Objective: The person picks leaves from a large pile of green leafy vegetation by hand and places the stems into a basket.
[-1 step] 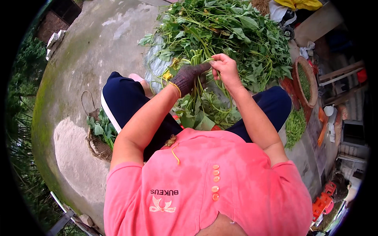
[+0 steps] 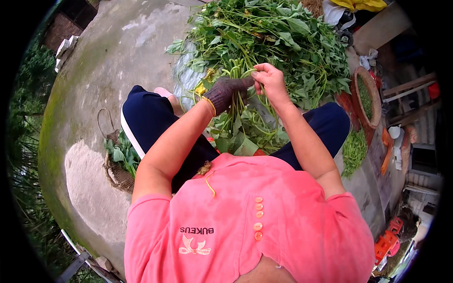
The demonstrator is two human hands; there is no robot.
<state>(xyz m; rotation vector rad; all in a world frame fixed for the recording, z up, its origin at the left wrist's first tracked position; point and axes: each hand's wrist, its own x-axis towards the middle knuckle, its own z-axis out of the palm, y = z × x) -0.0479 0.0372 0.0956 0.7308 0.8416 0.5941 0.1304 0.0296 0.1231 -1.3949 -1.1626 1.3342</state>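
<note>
My left hand (image 2: 227, 93), in a dark knitted glove, is closed around a bunch of green leafy vine stems (image 2: 235, 71). The cut ends stick up above the fist, and the leaves (image 2: 246, 147) hang below it between my knees. Close beside it, my bare right hand (image 2: 272, 86) pinches a single vine stem (image 2: 249, 72) between thumb and forefinger. That stem bends across from the top of the bunch. Just beyond both hands lies a large heap of leafy vines (image 2: 283, 45).
Grey plastic sheeting (image 2: 185, 78) shows under the heap's left side. A woven basket of leaves (image 2: 121, 179) stands left of my leg. On the right are a pile of green stems (image 2: 354, 153), a round woven tray (image 2: 375, 101) and an orange plastic object (image 2: 387, 245).
Both hands stay in nearly the same place, with the bunch still gripped. The right hand has shifted very slightly.
</note>
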